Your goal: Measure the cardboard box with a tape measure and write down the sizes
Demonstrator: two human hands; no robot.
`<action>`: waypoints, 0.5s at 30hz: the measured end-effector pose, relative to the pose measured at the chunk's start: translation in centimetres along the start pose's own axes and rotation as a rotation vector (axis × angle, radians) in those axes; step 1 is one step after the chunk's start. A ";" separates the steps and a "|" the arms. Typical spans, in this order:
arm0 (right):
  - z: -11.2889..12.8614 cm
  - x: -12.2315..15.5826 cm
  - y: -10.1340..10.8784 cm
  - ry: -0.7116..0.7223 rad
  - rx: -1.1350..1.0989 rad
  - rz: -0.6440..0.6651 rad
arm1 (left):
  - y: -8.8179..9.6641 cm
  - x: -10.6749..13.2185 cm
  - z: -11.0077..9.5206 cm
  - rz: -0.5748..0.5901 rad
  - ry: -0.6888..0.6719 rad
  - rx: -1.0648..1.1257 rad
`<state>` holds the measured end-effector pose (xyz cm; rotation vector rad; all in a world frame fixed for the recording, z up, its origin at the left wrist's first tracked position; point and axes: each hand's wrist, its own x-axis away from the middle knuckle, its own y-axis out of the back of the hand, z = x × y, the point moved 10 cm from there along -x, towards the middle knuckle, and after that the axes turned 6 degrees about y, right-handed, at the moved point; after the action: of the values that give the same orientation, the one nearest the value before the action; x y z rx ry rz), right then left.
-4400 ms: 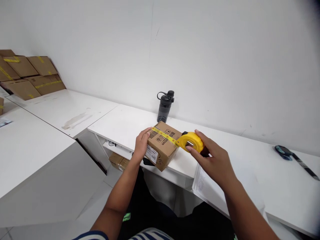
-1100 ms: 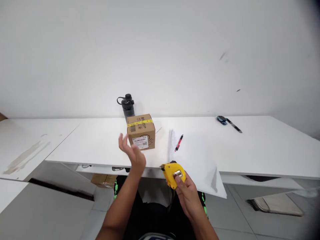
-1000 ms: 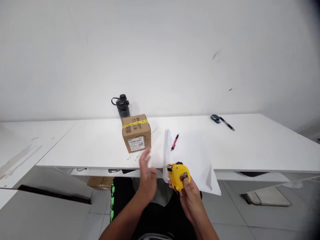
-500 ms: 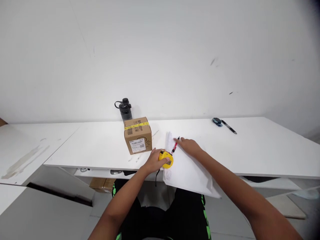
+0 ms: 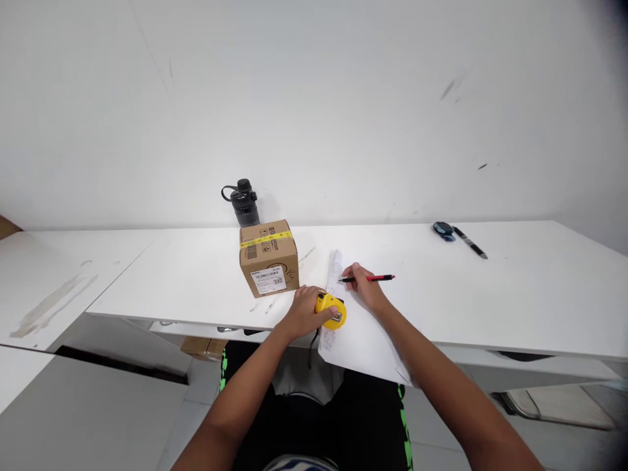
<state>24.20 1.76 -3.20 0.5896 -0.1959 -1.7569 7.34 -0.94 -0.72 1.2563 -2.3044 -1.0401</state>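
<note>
My left hand (image 5: 305, 313) is closed around a yellow tape measure (image 5: 336, 310), which rests over the left part of some white paper (image 5: 363, 347). A dark wrist strap dangles from the tape measure past the desk edge. Between the fingers of my right hand (image 5: 364, 285) is a red and black pen (image 5: 381, 278), its tip pointing left at the written strip of the paper. Lines of handwriting show along the paper's left side. Left of my hands stands a taped cardboard box (image 5: 269, 259) with a white label on its front.
A dark water bottle (image 5: 244, 203) stands behind the box by the wall. On the right of the white desk (image 5: 530, 294) lie a dark blue rounded object (image 5: 443, 230) and a black marker-like pen (image 5: 470, 243). Under the desk sits a brown carton (image 5: 202, 347).
My right hand has taken up the pen, which lay on the paper before, and now holds it with the tip toward the writing. My left hand keeps the tape measure.
</note>
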 end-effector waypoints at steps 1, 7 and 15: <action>-0.2 0.0 0.1 -0.020 -0.016 -0.010 | -0.1 0.0 0.0 0.005 0.000 -0.004; -0.7 0.2 0.6 -0.084 -0.034 -0.058 | -0.3 -0.1 0.1 0.010 -0.014 -0.007; -0.8 0.2 0.5 -0.115 -0.033 -0.047 | -0.4 -0.1 0.4 0.017 0.014 0.014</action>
<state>25.00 1.59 -3.76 0.4723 -0.2340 -1.8375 7.41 -0.82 -1.32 1.2430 -2.3123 -1.0083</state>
